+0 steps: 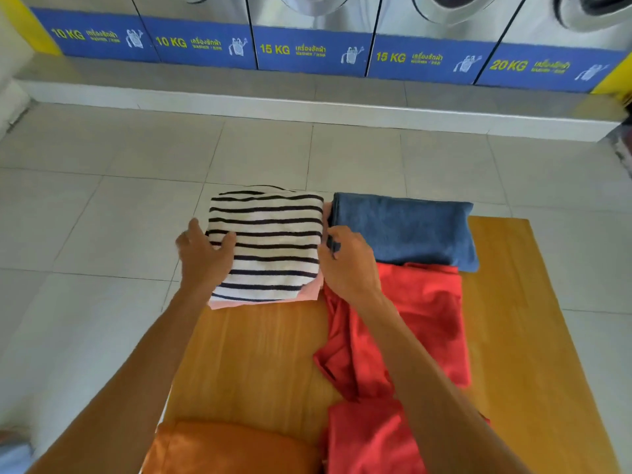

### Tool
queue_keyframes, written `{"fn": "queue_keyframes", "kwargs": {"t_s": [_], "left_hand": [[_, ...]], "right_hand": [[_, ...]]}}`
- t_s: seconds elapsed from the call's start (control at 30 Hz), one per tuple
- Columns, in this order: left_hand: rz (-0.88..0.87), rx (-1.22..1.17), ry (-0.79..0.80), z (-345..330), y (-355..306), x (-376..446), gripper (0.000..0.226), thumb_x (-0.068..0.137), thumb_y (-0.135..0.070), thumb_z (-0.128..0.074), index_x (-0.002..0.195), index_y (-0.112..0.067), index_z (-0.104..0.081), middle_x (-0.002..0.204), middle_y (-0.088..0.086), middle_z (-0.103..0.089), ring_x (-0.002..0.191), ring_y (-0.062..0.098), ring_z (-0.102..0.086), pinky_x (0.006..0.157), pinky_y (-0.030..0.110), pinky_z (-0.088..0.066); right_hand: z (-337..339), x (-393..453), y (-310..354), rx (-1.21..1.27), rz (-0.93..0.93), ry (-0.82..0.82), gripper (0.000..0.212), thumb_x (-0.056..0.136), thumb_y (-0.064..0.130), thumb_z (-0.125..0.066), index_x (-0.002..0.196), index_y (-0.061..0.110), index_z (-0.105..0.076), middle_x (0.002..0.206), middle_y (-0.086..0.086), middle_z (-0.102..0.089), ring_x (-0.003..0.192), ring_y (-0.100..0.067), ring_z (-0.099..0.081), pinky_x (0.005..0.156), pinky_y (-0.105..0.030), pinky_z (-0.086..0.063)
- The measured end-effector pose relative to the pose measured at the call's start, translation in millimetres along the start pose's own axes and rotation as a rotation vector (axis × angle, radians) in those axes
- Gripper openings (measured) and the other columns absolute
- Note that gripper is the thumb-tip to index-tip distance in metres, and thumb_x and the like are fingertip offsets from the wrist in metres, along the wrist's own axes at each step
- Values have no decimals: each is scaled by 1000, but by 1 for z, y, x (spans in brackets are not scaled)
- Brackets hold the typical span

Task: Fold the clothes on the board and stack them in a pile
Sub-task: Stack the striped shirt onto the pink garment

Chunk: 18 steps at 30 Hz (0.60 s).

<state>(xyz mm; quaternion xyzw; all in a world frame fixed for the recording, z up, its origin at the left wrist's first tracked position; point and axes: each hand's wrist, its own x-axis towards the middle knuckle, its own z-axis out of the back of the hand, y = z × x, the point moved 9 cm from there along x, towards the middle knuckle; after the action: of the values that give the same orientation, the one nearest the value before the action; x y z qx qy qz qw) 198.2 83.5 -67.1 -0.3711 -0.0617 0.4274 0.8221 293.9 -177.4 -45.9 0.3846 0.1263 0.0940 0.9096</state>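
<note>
A folded black-and-white striped garment [270, 241] lies on a folded pink piece [309, 292] at the far left corner of the wooden board [260, 357]. My left hand [205, 254] grips the striped garment's left edge, thumb on top. My right hand [345, 261] holds its right edge, fingers curled around the side. A folded blue garment [407, 230] sits to the right of the pile. A red garment [403, 336] lies unfolded down the board's middle, partly under my right arm. An orange garment [232, 449] lies at the near edge.
The board stands over a pale tiled floor [102, 200]. A row of washing machines with blue labels [307, 49] lines the far wall on a raised step. Bare wood shows at the board's right side [506, 302].
</note>
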Motion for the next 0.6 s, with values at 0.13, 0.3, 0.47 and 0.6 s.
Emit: {"fn": "queue_keyframes", "kwargs": {"t_s": [0.13, 0.3, 0.47, 0.6], "left_hand": [[-172, -126, -207, 18, -13, -75, 57, 90, -26, -63, 140, -14, -39, 144, 15, -37, 123, 29, -48, 88, 35, -50], [1, -133, 394, -87, -15, -168, 39, 95, -43, -52, 115, -9, -59, 105, -3, -62, 106, 23, -63, 80, 28, -43], [131, -283, 545, -136, -21, -200, 70, 74, -72, -61, 120, -20, -65, 116, -5, -70, 115, 18, -63, 98, 29, -46], [99, -491, 651, -112, -43, -203, 36, 88, -44, -65, 122, -34, -60, 107, -21, -66, 103, 5, -63, 79, 16, -45]], "right_hand": [[83, -63, -70, -30, -200, -391, 37, 88, 27, -67, 122, 13, -64, 121, -14, -65, 116, -34, -58, 100, -39, -43], [101, -131, -170, -31, -750, -333, 72, 80, 48, -75, 133, 4, -52, 130, -24, -59, 122, -40, -56, 100, -52, -48], [67, -150, -161, 565, -860, -92, 52, 69, 33, -89, 108, 1, -73, 94, -18, -78, 81, -30, -76, 75, -45, -64], [82, -148, -104, 792, -672, -33, 39, 78, 28, -83, 109, 7, -74, 94, -15, -80, 83, -31, -78, 72, -42, -64]]}}
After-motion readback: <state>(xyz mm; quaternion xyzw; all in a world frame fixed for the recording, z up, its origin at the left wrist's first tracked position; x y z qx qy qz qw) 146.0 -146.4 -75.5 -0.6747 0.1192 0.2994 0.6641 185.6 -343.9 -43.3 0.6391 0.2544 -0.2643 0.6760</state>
